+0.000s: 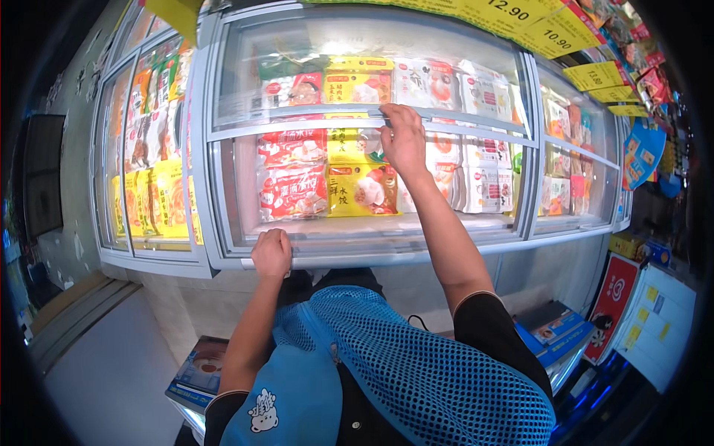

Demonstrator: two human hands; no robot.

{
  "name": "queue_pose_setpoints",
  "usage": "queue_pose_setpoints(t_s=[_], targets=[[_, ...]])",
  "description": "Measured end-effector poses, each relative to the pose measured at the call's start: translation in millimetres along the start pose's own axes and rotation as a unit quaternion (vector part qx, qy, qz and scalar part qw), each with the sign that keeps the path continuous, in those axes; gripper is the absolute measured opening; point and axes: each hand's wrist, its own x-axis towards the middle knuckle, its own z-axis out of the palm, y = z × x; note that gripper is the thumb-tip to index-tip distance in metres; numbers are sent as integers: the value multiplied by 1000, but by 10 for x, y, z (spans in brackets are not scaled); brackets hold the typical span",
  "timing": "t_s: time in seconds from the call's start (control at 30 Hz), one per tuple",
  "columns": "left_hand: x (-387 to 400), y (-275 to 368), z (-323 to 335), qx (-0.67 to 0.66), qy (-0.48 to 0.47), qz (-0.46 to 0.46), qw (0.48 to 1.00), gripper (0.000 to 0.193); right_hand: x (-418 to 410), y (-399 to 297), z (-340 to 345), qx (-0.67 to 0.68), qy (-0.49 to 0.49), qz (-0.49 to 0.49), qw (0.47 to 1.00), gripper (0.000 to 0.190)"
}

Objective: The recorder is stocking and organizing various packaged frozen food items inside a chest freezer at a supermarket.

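Observation:
A chest freezer with a grey frame [207, 106] spans the view before me. My right hand [403, 139] reaches over its middle, the fingers hooked on the handle [376, 114] of a sliding glass lid [312, 42]. My left hand [271, 252] is curled over the freezer's front edge [346, 259], near its left corner. Bagged frozen dumplings lie in rows inside: red bags [293, 192] at left, yellow bags [362, 189] in the middle, white bags [489, 189] at right. My right hand and forearm hide part of the white bags between them.
More freezer compartments hold yellow packs [173, 195] at left and small packs [555, 195] at right. Yellow price tags [549, 33] hang along the back. Boxes [201, 368] stand low at left, with blue boxes [558, 334] at right beside a red panel [613, 306].

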Motion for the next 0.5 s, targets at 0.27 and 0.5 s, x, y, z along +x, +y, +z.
queue_pose_setpoints(t_s=[0.27,0.5], targets=[[-23,-377,-21,-350,-43,-62,934,26,-6,-214,-28,-54,-10,1,998,37],[-497,-739,-549,-630,-98,-141,757,27,-529,-277,-23,-78,-34,22,996,36]])
